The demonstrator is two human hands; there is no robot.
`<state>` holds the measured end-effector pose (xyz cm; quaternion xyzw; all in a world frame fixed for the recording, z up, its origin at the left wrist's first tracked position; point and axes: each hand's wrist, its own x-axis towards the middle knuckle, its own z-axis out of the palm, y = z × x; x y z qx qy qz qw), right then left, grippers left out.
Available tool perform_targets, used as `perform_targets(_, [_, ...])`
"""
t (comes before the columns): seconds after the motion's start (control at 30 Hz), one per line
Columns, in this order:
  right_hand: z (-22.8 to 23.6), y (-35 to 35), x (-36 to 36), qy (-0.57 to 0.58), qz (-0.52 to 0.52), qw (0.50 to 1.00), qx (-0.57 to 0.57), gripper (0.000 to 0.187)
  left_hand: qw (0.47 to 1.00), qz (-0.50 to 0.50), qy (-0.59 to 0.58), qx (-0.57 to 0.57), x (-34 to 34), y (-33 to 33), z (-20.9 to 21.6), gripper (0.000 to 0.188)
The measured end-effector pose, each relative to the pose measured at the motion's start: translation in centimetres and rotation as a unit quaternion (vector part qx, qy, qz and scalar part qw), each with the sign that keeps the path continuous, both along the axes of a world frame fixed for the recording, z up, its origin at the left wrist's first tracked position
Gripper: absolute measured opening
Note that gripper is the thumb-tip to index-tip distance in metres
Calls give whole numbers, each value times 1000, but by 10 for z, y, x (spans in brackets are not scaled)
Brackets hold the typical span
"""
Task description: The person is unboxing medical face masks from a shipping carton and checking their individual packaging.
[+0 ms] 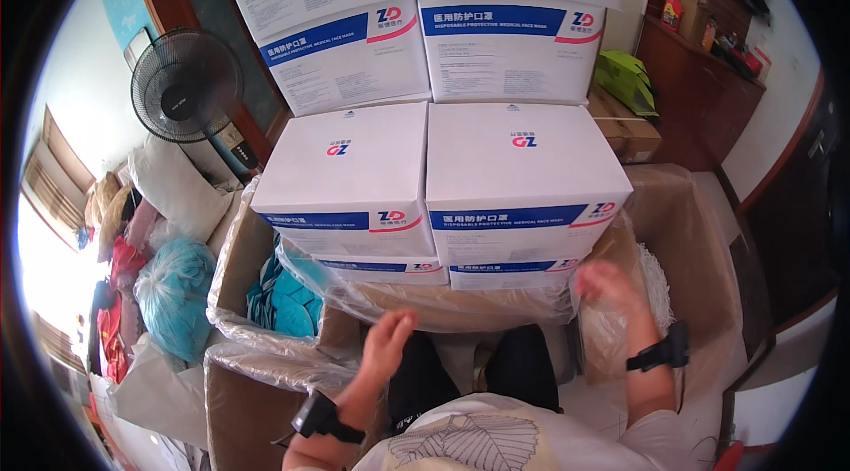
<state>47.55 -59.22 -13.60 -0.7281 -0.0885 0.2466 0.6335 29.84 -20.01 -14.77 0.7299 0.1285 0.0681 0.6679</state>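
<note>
White cartons with blue bands stand stacked in front of me; the nearest are a left carton (345, 152) and a right carton (522, 152), each on a lower one. My left hand (388, 345) is in front of the left stack, apart from it, its fingers curled closed; whether anything is inside is hidden. My right hand (609, 285) is by the lower right corner of the right stack, smeared by motion, its grip unclear. Below the cartons hangs a clear plastic liner (496, 307), close to the right hand. Both my wrists wear black bands.
At the left, an open lined cardboard box (226, 281) contains blue-green pieces (297, 298). Another open box (239, 409) stands nearer me. A right-hand box (708, 294) contains white strands (653, 285). A black fan (186, 86) and a bag of blue material (173, 289) stand left.
</note>
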Motion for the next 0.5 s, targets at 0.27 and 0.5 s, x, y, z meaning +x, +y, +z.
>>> perform_targets(0.27, [198, 49, 24, -558, -31, 811, -173, 18, 869, -10, -364, 336, 103, -25, 190, 13])
perform_targets(0.5, [234, 73, 28, -486, 153, 767, -389, 30, 881, -61, -271, 383, 122, -16, 185, 17])
